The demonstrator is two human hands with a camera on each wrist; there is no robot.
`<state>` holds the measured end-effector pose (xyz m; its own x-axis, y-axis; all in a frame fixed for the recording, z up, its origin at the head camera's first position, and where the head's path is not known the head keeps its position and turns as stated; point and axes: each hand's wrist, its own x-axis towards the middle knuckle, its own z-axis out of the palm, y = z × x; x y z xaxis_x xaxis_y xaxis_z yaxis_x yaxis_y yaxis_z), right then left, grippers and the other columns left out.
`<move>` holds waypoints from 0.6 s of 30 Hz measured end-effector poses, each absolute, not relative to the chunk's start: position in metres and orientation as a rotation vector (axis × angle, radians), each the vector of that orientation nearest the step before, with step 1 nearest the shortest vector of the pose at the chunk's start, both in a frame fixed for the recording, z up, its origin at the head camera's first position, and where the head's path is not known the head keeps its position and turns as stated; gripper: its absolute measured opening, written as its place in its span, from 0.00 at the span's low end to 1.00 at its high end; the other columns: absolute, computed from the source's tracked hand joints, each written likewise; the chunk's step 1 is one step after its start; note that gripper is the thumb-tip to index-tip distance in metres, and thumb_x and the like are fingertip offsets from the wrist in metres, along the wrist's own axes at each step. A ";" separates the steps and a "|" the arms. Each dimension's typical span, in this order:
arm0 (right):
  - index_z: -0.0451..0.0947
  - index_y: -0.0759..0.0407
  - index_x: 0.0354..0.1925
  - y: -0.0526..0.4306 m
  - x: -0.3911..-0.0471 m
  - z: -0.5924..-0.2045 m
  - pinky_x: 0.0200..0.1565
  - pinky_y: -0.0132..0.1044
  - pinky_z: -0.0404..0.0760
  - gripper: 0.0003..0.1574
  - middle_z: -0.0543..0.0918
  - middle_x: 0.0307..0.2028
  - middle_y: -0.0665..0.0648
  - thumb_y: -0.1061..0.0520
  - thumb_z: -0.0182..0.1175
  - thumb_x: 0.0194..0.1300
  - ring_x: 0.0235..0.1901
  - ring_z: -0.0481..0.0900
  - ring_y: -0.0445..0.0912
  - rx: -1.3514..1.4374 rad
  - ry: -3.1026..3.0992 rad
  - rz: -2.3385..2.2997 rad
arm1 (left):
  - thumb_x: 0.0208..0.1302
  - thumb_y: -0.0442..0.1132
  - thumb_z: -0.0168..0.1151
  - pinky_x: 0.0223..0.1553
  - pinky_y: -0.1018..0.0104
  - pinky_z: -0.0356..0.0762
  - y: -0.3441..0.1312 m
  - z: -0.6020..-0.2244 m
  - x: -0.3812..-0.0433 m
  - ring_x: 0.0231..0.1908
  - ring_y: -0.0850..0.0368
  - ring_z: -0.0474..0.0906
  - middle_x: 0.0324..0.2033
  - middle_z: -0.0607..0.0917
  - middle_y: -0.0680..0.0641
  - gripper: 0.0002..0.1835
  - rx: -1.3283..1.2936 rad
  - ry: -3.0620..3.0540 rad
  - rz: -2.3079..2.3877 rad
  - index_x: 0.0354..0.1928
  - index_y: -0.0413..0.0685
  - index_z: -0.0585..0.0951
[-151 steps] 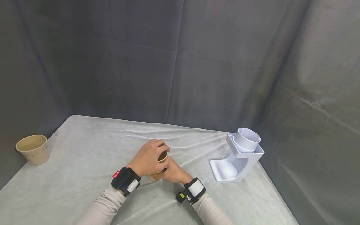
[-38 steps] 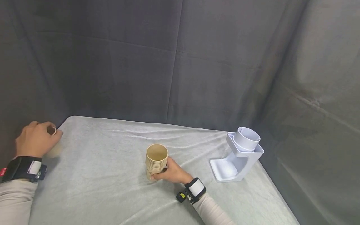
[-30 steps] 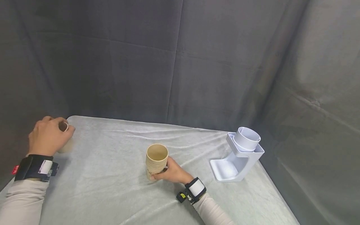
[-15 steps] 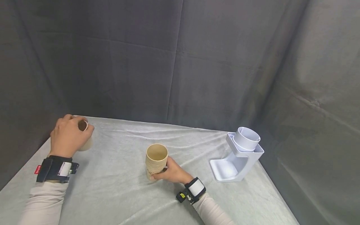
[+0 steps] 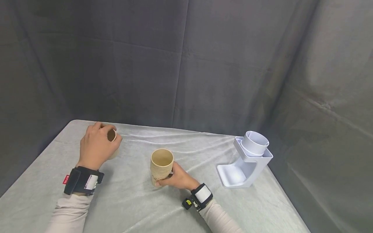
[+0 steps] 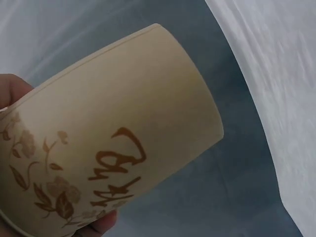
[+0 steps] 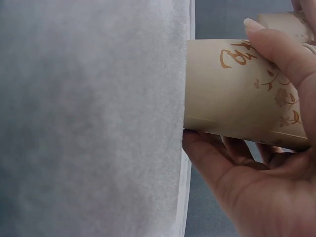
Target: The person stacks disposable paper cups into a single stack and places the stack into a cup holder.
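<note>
In the head view, my left hand (image 5: pixel 97 145) grips a beige paper cup (image 5: pixel 114 153) by its rim above the left half of the table. The left wrist view shows that cup (image 6: pixel 123 98) close up, with brown flowers and lettering; only bits of the fingers appear at its rim. My right hand (image 5: pixel 181 178) is wrapped around the lower part of an upright stack of nested paper cups (image 5: pixel 162 169) mid-table. In the right wrist view the thumb lies on one side of the bottom cup (image 7: pixel 237 94), fingers on the other. The two hands are apart.
On the right of the table stands a white holder (image 5: pixel 247 160) with a round tube set in its top and a flat foot. Pale wrinkled cloth covers the table (image 5: pixel 131 200). Grey curtains (image 5: pixel 140 64) rise behind and at both sides.
A single cup stood at the far left table edge; my left hand left the stack, took hold of it and carries it rightward. My right hand stays on the stack.
</note>
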<state>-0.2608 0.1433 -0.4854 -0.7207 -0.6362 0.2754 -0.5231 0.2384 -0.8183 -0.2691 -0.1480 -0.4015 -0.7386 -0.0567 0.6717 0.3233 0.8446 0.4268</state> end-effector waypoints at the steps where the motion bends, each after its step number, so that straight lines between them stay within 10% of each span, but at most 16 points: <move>1: 0.64 0.51 0.58 0.143 -0.261 -0.486 0.55 0.43 0.70 0.44 0.75 0.51 0.50 0.62 0.71 0.43 0.51 0.73 0.42 -1.122 2.380 -1.496 | 0.52 0.47 0.55 0.29 0.39 0.72 -0.144 -0.402 -0.268 0.41 0.40 0.69 0.37 0.76 0.40 0.16 -0.208 -2.295 -0.695 0.37 0.45 0.82; 18: 0.64 0.50 0.58 0.142 -0.261 -0.486 0.54 0.42 0.71 0.44 0.76 0.50 0.49 0.61 0.71 0.43 0.51 0.73 0.42 -1.096 2.407 -1.483 | 0.52 0.47 0.55 0.32 0.50 0.74 -0.092 -0.389 -0.266 0.39 0.49 0.69 0.36 0.75 0.47 0.14 -0.454 -2.074 -0.732 0.38 0.50 0.82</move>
<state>-0.2611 0.1424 -0.4856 -0.7334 -0.6258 0.2655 -0.5187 0.2626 -0.8136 -0.2663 -0.0921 -0.3893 -0.5588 0.0492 0.8278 0.5578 0.7610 0.3313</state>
